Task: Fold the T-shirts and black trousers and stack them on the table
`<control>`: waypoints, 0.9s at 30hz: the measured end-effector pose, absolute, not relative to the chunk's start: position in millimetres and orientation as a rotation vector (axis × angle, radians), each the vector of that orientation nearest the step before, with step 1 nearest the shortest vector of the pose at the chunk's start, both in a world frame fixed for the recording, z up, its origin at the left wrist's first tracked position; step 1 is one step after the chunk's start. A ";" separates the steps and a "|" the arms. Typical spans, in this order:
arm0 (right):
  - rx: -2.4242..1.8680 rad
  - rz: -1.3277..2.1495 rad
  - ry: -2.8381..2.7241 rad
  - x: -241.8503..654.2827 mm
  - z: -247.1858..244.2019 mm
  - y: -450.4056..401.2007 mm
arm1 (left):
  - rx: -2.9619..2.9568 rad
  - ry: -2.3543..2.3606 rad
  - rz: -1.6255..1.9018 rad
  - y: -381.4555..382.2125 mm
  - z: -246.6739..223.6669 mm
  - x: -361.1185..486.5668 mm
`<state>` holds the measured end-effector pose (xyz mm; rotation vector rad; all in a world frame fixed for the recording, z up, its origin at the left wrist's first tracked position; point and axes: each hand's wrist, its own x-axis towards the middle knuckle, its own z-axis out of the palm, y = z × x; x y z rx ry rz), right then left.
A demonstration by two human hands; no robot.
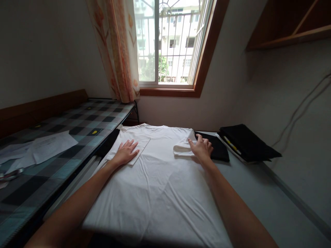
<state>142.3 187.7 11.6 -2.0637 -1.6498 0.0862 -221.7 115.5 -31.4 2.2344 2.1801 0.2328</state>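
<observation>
A white T-shirt (160,179) lies spread on the table, its neckline toward the window and its lower end hanging at the near edge. Both sleeves are turned inward over the body. My left hand (126,151) rests flat on the left sleeve (141,151), fingers spread. At the right sleeve (182,151), which stands up in a loose fold, my right hand (201,146) has its fingers apart and slightly bent. The thumb is by the fold; whether it presses the cloth I cannot tell.
Folded black cloth (219,148) lies beyond my right hand, beside a stack of black items (245,143) with something yellow in it. Left of the table (258,203) is a bed with a checked cover (103,119) and papers (51,148). A window with a curtain (121,51) is ahead.
</observation>
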 end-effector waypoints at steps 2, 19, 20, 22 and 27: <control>-2.088 0.333 -1.649 151.8 9.2 195.4 | 2.236 2.177 0.232 115.1 -30.7 -221.3; -1.580 0.263 -1.947 75.7 22.9 231.9 | 2.216 2.174 0.242 112.8 -27.0 -217.9; -1.550 0.292 -1.993 65.7 21.6 234.2 | 2.218 2.172 0.246 112.8 -27.0 -218.1; -1.480 0.370 -2.093 51.4 17.1 235.8 | 2.216 2.166 0.250 113.0 -27.3 -218.8; -1.434 0.367 -2.213 56.8 3.5 221.9 | 2.223 2.146 0.273 114.1 -30.3 -221.5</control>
